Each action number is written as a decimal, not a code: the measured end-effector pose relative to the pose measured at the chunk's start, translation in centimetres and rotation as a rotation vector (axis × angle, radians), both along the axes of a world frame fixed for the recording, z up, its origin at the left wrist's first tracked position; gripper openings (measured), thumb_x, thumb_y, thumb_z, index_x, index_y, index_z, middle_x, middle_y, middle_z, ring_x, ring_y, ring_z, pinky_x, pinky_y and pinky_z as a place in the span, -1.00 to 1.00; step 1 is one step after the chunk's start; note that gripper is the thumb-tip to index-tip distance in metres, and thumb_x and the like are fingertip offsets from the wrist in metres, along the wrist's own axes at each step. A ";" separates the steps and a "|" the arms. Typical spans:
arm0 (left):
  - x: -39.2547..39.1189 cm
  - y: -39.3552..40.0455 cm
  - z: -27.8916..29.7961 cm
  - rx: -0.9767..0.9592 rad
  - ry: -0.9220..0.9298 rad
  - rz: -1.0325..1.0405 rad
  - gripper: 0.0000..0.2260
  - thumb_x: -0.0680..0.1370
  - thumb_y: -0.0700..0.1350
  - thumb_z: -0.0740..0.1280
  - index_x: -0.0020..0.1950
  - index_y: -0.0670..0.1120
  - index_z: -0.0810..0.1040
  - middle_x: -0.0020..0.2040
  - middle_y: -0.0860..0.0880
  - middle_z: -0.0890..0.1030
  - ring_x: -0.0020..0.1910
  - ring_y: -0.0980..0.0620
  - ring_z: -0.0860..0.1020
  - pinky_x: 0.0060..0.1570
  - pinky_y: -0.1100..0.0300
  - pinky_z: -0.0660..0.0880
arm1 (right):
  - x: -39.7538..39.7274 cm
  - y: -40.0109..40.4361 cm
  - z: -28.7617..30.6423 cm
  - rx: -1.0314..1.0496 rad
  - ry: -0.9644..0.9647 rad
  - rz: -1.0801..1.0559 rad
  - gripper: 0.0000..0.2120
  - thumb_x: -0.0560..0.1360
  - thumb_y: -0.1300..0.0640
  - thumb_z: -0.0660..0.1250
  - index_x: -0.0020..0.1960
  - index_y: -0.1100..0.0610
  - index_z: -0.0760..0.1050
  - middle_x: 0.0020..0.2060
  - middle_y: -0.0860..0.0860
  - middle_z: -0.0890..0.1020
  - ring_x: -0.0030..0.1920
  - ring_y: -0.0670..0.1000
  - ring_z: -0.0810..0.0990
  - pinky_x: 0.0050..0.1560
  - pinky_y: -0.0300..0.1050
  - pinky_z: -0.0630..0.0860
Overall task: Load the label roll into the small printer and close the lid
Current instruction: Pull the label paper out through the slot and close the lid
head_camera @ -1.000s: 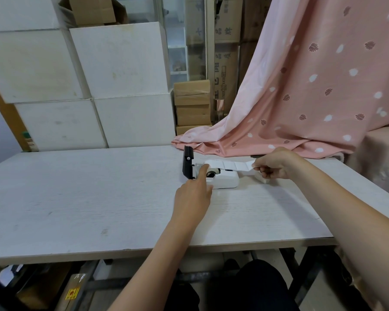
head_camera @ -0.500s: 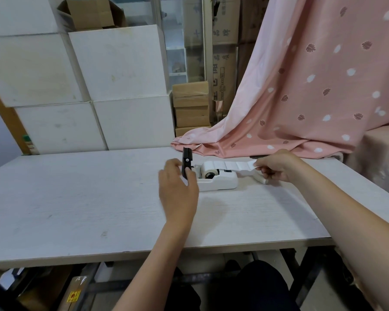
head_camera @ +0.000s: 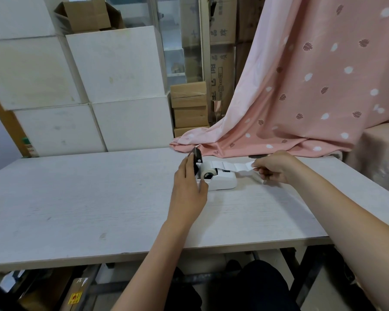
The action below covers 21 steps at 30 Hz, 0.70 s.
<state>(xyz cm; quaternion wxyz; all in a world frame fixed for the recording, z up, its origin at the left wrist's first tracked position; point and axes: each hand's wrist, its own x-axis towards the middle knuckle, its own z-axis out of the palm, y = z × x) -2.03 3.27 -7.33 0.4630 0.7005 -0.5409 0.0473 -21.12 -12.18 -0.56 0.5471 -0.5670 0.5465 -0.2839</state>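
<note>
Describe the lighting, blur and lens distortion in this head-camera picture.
Head view: soft, even light, faint shadows under the hands; wide-angle bending bows the table edge; the left hand and printer are mildly soft, the lid slightly smeared; no glare.

White printer [head_camera: 220,183], black lid [head_camera: 197,159], pale wood-grain table [head_camera: 76,198], pink leaf-print cloth [head_camera: 312,86].

we see a pale wood-grain tabletop [head_camera: 81,198], mostly bare, a small white printer [head_camera: 222,184] sitting on it right of centre with its dark lid [head_camera: 197,157] raised, a fold of pink patterned cloth [head_camera: 222,142] spilling onto the far edge
</note>
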 end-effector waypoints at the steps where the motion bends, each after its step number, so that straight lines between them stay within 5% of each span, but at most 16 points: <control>1: 0.0 0.0 0.0 0.014 -0.028 -0.011 -0.36 0.57 -0.15 0.31 0.61 -0.01 0.12 0.54 0.03 0.28 0.46 0.02 0.29 0.41 0.11 0.34 | 0.1 0.0 0.0 -0.002 0.000 0.002 -0.87 0.51 0.42 0.41 -0.19 0.30 0.54 -0.36 0.14 0.55 -0.39 0.01 0.45 -0.29 -0.12 0.49; 5: -0.2 0.0 -0.1 0.076 -0.176 -0.035 -0.33 0.58 -0.10 0.30 0.63 0.02 0.07 0.59 0.05 0.21 0.54 0.05 0.17 0.35 0.22 0.28 | 0.3 0.2 0.0 -0.012 0.017 0.014 -0.85 0.52 0.41 0.40 -0.20 0.30 0.54 -0.39 0.13 0.54 -0.41 0.02 0.44 -0.31 -0.10 0.47; 11: 0.0 -0.1 -0.5 0.108 -0.283 -0.064 -0.35 0.53 -0.09 0.30 0.60 0.06 0.16 0.59 0.03 0.19 0.54 -0.02 0.19 0.33 -0.05 0.46 | 0.2 0.1 0.1 -0.010 -0.031 0.005 -0.92 0.51 0.43 0.41 -0.11 0.30 0.56 -0.33 0.15 0.57 -0.39 0.01 0.44 -0.28 -0.12 0.48; 19: 0.0 -0.2 -0.5 0.142 -0.301 -0.069 -0.34 0.53 -0.08 0.30 0.60 0.08 0.15 0.60 0.03 0.17 0.55 -0.04 0.15 0.33 -0.06 0.46 | 0.4 0.3 0.8 0.005 -0.109 0.011 -0.84 0.50 0.43 0.43 0.05 0.34 0.53 -0.30 0.18 0.61 -0.39 0.00 0.47 -0.34 -0.15 0.50; 21: 0.0 -0.2 -0.5 0.148 -0.302 -0.072 -0.34 0.52 -0.08 0.30 0.59 0.08 0.15 0.60 0.04 0.16 0.56 -0.05 0.15 0.33 -0.06 0.46 | 0.5 0.5 1.0 0.000 -0.112 0.017 -0.91 0.50 0.43 0.43 -0.04 0.34 0.54 -0.30 0.18 0.60 -0.39 0.00 0.46 -0.32 -0.14 0.49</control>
